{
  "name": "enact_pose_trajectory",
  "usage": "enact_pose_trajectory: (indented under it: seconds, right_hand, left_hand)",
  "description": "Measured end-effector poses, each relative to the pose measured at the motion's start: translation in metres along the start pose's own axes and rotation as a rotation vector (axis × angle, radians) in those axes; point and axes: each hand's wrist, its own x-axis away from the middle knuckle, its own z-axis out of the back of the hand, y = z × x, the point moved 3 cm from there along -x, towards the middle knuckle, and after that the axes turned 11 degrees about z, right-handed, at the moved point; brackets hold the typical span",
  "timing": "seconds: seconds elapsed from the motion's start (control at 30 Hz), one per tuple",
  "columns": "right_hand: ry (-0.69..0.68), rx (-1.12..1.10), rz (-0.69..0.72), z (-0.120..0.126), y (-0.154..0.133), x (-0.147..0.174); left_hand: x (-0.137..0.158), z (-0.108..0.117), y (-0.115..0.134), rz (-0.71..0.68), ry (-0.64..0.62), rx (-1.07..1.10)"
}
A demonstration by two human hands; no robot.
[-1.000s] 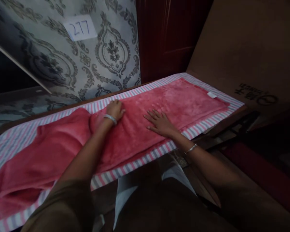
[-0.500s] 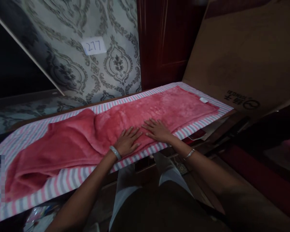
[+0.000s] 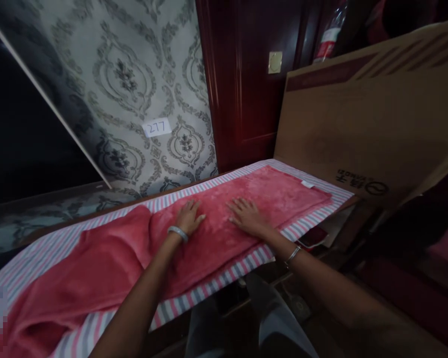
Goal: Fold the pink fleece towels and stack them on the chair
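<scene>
A pinkish-red fleece blanket (image 3: 216, 238) lies lengthwise on a striped cloth (image 3: 224, 283) that covers a long table. Its right part is flat, with a white tag (image 3: 308, 184) near the far right corner, while its left part is bunched in loose folds. My left hand (image 3: 188, 218) rests palm down on the blanket near its middle, fingers stretched out, a light bangle at the wrist. To the right of it my right hand (image 3: 247, 217) lies flat on the same blanket with fingers spread and a thin bracelet on. Neither hand grips anything.
Behind the table's right end stands a big cardboard sheet or box (image 3: 328, 124). A bottle (image 3: 328, 42) shows above it. A paper marked 277 (image 3: 157, 127) is on the patterned wall beside a dark red door (image 3: 242, 84). A dark panel (image 3: 30, 114) is at the left.
My view has tilted up. Both hands have slid away from the near edge across the blanket toward its far side, and the gap between them has grown.
</scene>
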Motion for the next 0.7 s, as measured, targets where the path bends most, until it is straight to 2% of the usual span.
enact_pose_trajectory:
  seconds: [0.13,0.23,0.33,0.4,0.47,0.53,0.63,0.7]
  right_hand:
    - [-0.084,0.004,-0.034,-0.019,0.009,0.006]
    - [-0.062,-0.043,-0.027,-0.03,0.014,0.008]
    - [-0.05,-0.151,0.027,-0.027,0.03,0.002]
    - [0.039,-0.226,0.002,-0.014,0.056,-0.003]
    - [0.198,-0.223,-0.182,0.009,0.097,0.0]
    - [0.328,-0.139,-0.458,0.035,0.146,0.013]
    - [0.394,-0.055,-0.729,0.067,0.209,0.042]
    - [0.389,-0.036,-0.903,0.078,0.24,0.063]
  left_hand:
    - [-0.016,-0.021,-0.008,0.167,-0.068,-0.125]
    - [-0.012,-0.039,-0.013,0.177,-0.008,-0.21]
    - [-0.012,-0.045,-0.015,0.169,0.007,-0.253]
    - [-0.014,-0.042,-0.015,0.174,0.004,-0.272]
    - [-0.017,-0.04,-0.015,0.176,-0.007,-0.287]
    - [-0.02,-0.04,-0.014,0.173,-0.014,-0.301]
    - [-0.022,-0.042,-0.015,0.169,-0.023,-0.314]
    - [-0.023,-0.043,-0.016,0.175,-0.037,-0.318]
